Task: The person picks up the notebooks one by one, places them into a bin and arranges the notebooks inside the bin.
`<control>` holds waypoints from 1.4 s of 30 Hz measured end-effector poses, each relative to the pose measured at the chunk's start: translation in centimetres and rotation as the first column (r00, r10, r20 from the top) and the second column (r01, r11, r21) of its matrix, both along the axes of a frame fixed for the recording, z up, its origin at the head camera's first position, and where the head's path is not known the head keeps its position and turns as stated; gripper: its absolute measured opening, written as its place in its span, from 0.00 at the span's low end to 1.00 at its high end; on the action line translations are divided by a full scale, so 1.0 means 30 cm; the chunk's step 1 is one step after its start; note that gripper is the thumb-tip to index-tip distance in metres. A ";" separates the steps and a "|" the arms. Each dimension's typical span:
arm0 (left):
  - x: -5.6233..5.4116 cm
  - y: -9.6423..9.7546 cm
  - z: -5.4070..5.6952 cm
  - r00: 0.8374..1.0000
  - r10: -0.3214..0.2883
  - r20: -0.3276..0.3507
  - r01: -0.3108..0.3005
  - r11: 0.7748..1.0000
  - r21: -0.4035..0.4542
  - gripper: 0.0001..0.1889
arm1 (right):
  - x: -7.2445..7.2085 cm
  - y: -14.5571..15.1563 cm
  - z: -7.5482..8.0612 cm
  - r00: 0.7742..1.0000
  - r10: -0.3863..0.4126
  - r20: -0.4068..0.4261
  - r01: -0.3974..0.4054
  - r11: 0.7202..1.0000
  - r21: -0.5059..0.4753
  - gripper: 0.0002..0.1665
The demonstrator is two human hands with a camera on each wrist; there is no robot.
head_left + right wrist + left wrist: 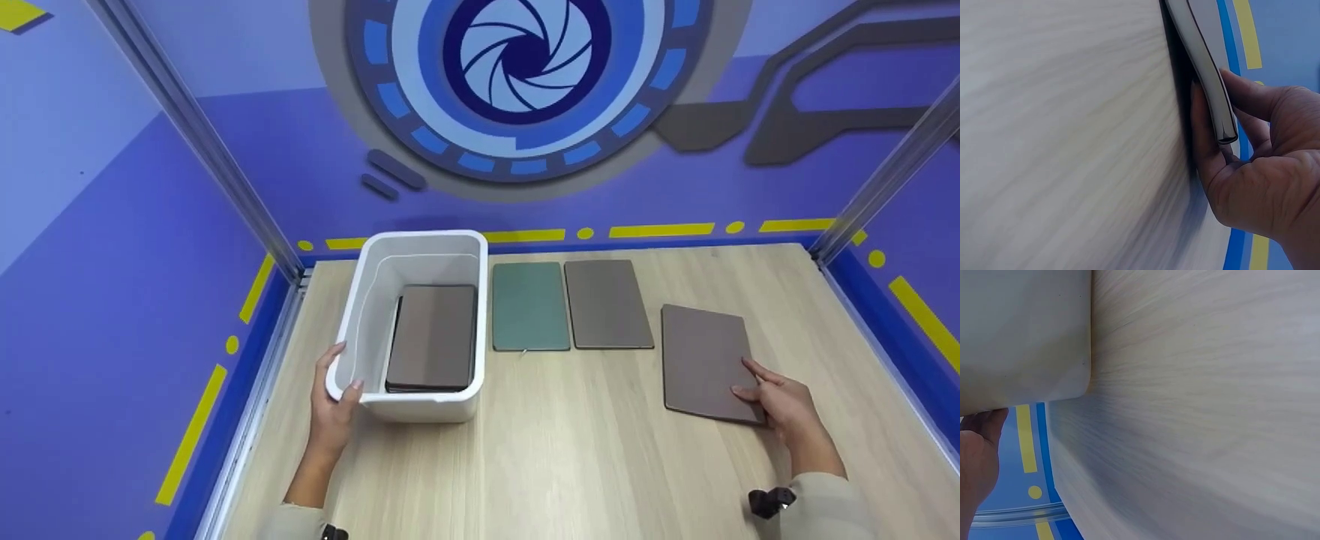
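Observation:
In the head view my left hand (334, 397) grips the front left corner of a white plastic bin (424, 410), its thumb over the rim. Inside the bin lie brown notebooks (433, 337), stacked; how many cannot be told. My right hand (784, 405) pinches the right edge of another brown notebook (705, 364), with the thumb on its cover. The right wrist view shows this notebook's page edge (1207, 73), slightly bent, and the right hand (1264, 152) with fingers beneath it; that edge is raised off the table.
Between the bin and the held notebook, a green notebook (530, 307) and a grey-brown notebook (609, 304) lie flat side by side. The wooden table (585, 450) meets printed blue panels at the back (285, 150) and sides. Metal posts (187, 127) stand at the corners.

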State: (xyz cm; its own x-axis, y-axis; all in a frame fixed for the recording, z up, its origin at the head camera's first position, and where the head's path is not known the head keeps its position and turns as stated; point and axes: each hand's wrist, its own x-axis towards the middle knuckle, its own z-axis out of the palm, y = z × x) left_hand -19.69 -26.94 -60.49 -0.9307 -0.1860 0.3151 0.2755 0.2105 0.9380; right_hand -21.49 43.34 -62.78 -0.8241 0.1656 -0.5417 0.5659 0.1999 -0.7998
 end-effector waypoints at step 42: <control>-0.009 -0.002 -0.013 0.997 -0.008 -0.079 0.008 1.000 -0.005 0.35 | 0.000 0.002 0.005 1.000 0.002 0.017 -0.002 1.000 0.003 0.52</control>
